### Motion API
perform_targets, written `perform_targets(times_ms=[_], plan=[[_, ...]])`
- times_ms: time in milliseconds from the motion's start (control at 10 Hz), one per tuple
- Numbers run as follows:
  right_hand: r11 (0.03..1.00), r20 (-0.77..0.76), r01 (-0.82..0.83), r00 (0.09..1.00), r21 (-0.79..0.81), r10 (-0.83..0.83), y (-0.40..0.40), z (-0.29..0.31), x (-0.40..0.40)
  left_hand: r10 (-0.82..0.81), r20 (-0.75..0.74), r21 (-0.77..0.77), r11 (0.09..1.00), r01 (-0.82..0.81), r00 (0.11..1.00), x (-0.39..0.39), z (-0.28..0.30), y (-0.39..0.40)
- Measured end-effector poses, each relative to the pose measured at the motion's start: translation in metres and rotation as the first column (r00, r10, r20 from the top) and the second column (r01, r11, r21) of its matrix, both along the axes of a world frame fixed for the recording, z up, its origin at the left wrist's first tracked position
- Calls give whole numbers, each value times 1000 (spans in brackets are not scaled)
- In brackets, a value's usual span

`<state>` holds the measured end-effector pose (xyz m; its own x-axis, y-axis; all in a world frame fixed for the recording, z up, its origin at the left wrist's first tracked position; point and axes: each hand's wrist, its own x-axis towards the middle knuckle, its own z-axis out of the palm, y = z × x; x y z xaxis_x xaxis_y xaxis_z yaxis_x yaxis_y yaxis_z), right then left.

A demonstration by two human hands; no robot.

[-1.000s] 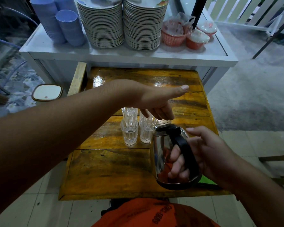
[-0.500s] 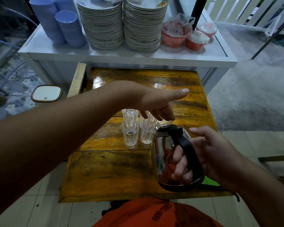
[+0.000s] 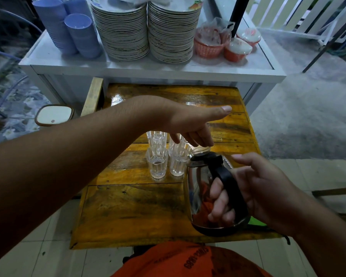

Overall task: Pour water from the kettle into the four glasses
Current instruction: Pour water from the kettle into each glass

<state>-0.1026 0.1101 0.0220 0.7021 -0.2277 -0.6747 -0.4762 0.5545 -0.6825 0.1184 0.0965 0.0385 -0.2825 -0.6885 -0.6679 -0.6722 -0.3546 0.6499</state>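
Head view looks down on the kettle point(image 3: 200, 188), a steel one with a black handle, held low over the near right part of the table point(image 3: 132, 212), roughly upright, its lid end just beside the glasses point(image 3: 166, 156). The right hand point(image 3: 256, 194) has its fingers point(image 3: 218, 204) curled through the handle, closed firmly around it, thumb lifted off. The left hand point(image 3: 190, 124) reaches across above the kettle's top with the thumb stretched out and the fingers pointing down at the lid knob; whether they touch it I cannot tell, and they grasp nothing I can see. The four glasses stand packed in a tight square at the table's middle, the far two partly hidden under that hand. The near left glass seems to have a little water at the bottom, though thick glass could fool me; the others look empty or close to it. No stream is running. So I'd judge the pouring barely begun, if at all, with all four fills left to do. Beyond the table a white counter point(image 3: 148, 70) carries plates point(image 3: 146, 31), blue bowls point(image 3: 72, 31) and orange baskets point(image 3: 222, 47).
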Motion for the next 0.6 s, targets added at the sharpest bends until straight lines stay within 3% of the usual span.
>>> perform_targets(times_ms=[400, 600], plan=[[1000, 6, 20, 1000, -15, -19, 5, -5, 2, 4, 18, 8, 1000, -4, 1000, -3, 0, 2], [1000, 21, 16, 1000, -13, -16, 7, -10, -1, 141, -4, -4, 990, -141, 990, -11, 5, 5]])
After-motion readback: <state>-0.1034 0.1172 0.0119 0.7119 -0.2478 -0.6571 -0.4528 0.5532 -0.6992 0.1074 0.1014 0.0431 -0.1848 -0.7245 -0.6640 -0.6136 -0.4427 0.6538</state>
